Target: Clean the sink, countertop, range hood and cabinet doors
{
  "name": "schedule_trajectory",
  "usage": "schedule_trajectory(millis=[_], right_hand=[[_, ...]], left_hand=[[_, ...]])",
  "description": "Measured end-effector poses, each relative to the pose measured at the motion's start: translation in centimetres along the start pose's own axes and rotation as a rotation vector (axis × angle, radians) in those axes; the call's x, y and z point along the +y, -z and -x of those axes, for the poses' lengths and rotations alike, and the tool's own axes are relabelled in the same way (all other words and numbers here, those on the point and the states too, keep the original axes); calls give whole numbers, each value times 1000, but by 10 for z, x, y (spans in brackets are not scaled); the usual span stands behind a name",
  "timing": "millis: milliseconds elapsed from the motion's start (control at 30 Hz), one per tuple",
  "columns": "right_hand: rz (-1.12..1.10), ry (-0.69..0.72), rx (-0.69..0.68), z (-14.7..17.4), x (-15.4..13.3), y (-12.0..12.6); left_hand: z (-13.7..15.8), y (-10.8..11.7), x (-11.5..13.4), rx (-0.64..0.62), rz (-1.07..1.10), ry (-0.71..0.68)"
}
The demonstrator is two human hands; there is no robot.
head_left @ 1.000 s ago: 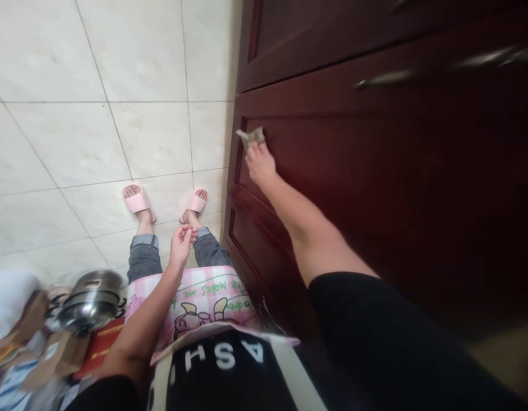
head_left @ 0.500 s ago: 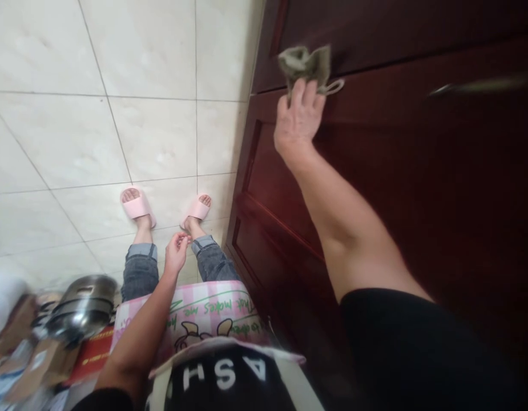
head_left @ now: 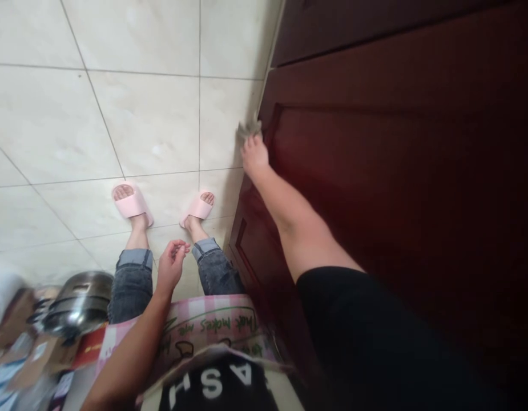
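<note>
A greyish-green cloth [head_left: 249, 127] is in my right hand [head_left: 255, 154], its fingers closed over the near side of it. That hand reaches low along the edge of a dark red wooden cabinet door [head_left: 332, 165], where the door meets the pale floor. Part of the cloth is hidden behind the fingers and the picture is slightly blurred there. My left hand [head_left: 173, 262] hangs in front of my lower legs, fingers curled in, with nothing visible in it. It touches no other object that I can see.
Pale floor tiles [head_left: 139, 120] lie ahead, with my feet in pink slippers [head_left: 131, 202]. At lower left are a stacked metal pot [head_left: 80, 299], cardboard boxes [head_left: 45, 359] and a red box [head_left: 89, 347]. I wear a pink checked apron [head_left: 212, 308]. The cabinet fills the right side.
My right hand has moved with the cloth from the upper part of the door, down and left to its edge by the floor. My left hand has barely shifted.
</note>
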State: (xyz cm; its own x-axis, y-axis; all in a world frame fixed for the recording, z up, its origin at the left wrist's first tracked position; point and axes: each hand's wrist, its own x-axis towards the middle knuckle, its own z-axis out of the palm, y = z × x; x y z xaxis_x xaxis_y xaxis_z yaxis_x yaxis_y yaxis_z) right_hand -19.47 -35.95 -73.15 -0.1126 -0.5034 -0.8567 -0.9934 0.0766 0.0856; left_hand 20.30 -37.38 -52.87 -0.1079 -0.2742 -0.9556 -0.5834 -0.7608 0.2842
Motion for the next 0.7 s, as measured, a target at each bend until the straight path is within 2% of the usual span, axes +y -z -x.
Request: schedule_trajectory(millis=[33, 100, 167, 200, 300, 433, 500, 533, 600, 700], right_hand=[[-7, 58, -106, 23, -23, -13], [-40, 128, -183, 68, -61, -33], [-67, 149, -216, 101, -82, -43], [-77, 148, -225, 110, -83, -43], [-81, 76, -193, 100, -51, -24], [-71, -174, 81, 45, 24, 15], [-88, -240, 150, 27, 40, 26], [-101, -262, 155, 26, 38, 27], [-135, -292, 123, 38, 17, 21], [-183, -250, 10, 86, -34, 2]], left_hand=[[0, 0, 1, -1, -1, 0], [-1, 0, 2, 3, 6, -6], [-3, 1, 3, 12, 15, -8], [-4, 1, 3, 14, 19, -8], [-9, 1, 1, 15, 25, -15], [-13, 2, -3, 11, 15, -33], [-15, 4, -5, 7, 13, -42], [-16, 4, -6, 5, 16, -48], [-17, 6, -7, 9, 27, -56], [-18, 8, -8, 34, 52, -50]])
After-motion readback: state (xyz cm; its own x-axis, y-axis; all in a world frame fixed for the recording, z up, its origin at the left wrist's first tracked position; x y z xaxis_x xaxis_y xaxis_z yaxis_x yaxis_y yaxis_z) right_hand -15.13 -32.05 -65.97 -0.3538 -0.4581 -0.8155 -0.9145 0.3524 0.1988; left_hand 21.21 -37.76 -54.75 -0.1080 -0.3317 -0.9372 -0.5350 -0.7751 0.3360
